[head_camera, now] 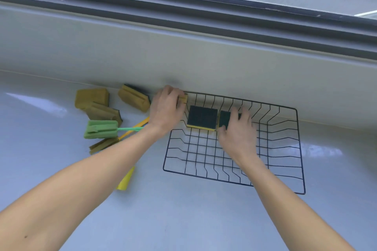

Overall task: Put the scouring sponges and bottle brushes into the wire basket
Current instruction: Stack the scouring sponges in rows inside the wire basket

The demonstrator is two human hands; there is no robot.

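Observation:
A black wire basket (293,149) sits on the pale counter. One scouring sponge (202,117) lies green side up in its far left corner. Right beside it, my right hand (237,134) is closed on a second sponge (224,119) inside the basket. My left hand (167,108) grips a yellow sponge (183,99) at the basket's far left rim. Left of the basket lie several more sponges (134,98), a green bottle brush (101,129) and a yellow-handled bottle brush (125,181), partly under my left forearm.
A grey wall and a window ledge (183,51) run right behind the basket and the sponges. Bare counter (183,220) spreads in front toward me.

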